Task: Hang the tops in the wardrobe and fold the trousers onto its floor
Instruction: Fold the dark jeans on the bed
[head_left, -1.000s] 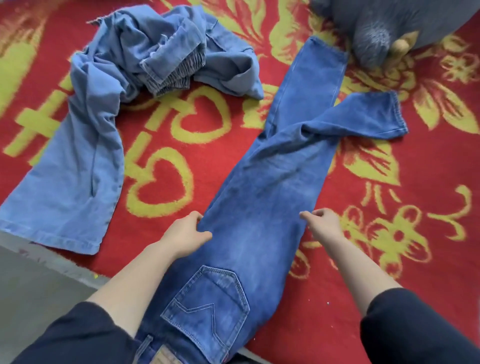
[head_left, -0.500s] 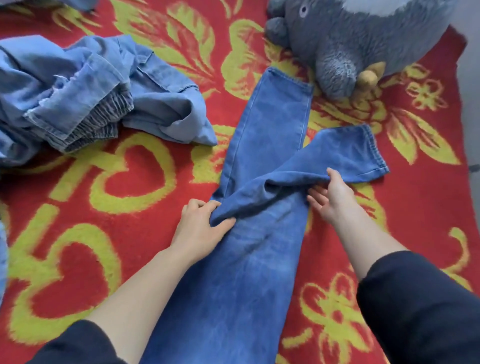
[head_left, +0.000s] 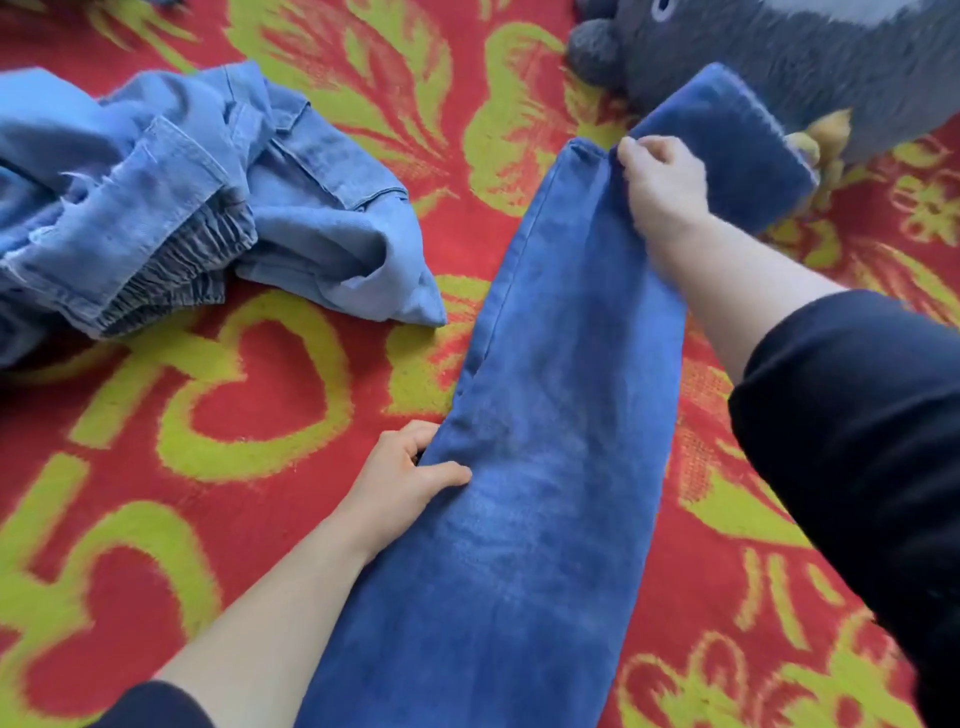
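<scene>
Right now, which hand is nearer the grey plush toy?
Right: right hand grips the dark blue jeans near the grey plush toy; left hand holds their edge farther away.

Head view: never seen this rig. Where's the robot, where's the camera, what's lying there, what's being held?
There is no robot here: a person works with two bare hands. The one camera sits on the person's head and looks forward and down, so both arms enter from the bottom of the picture.

The surface is a red rug with yellow patterns. A pair of dark blue jeans lies along its middle. The left hand grips the jeans' left edge, thumb on top. The right hand pinches one leg farther up, and that leg's end appears raised off the rug, in front of a grey plush toy at the top right. A heap of light blue denim clothes lies at the upper left, and neither hand touches it.
</scene>
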